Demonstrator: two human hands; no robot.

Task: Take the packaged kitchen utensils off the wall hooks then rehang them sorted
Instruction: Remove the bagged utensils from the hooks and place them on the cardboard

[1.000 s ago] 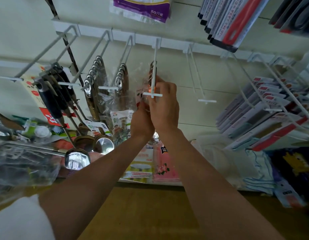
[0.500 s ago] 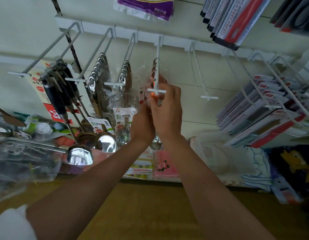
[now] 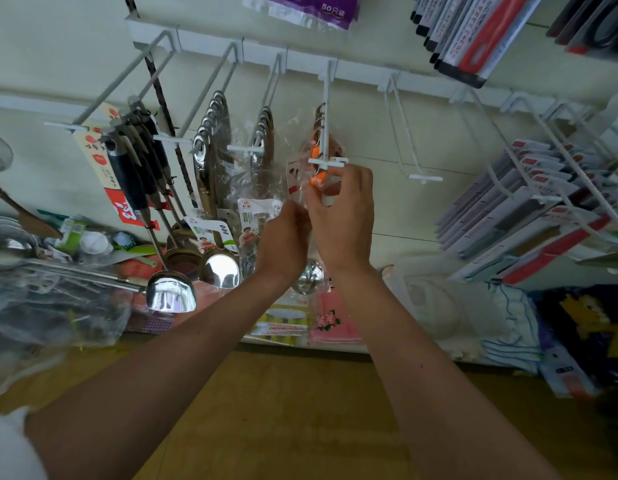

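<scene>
Head view, angled upward, close to wall hooks (image 3: 326,109)

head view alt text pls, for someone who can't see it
A person's left hand and right hand reach up to a white wall hook, both gripping a clear-bagged orange-handled utensil at its tip. Hooks to the left hold packaged steel ladles.

Purple packet (image 3: 300,8) printed "50只装", other labels too blurred
</scene>
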